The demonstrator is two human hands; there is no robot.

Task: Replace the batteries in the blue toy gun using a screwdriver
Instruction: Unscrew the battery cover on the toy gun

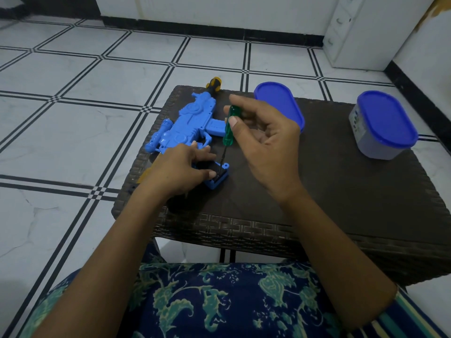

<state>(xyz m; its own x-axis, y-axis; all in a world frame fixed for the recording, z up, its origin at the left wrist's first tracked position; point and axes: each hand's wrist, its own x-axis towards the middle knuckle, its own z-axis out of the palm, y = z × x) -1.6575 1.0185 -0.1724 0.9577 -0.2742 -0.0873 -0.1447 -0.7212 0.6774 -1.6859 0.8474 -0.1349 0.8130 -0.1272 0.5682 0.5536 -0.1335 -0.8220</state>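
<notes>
The blue toy gun (188, 120) lies flat on the dark woven table (341, 191), its orange-and-black muzzle at the far edge. Its grip end (219, 178) points toward me. My left hand (183, 172) holds that grip end, thumb and fingers curled round it. My right hand (266, 142) pinches the green handle of a screwdriver (229, 126) between thumb and fingertips. The dark shaft slants down and its tip touches the top of the grip end, beside my left thumb. No batteries are visible.
A blue-lidded oval container (280, 106) stands on the table behind my right hand. A second blue-lidded container (383, 125) stands at the table's right. A tiled floor surrounds the table, and a patterned blue cloth (219, 301) covers my lap.
</notes>
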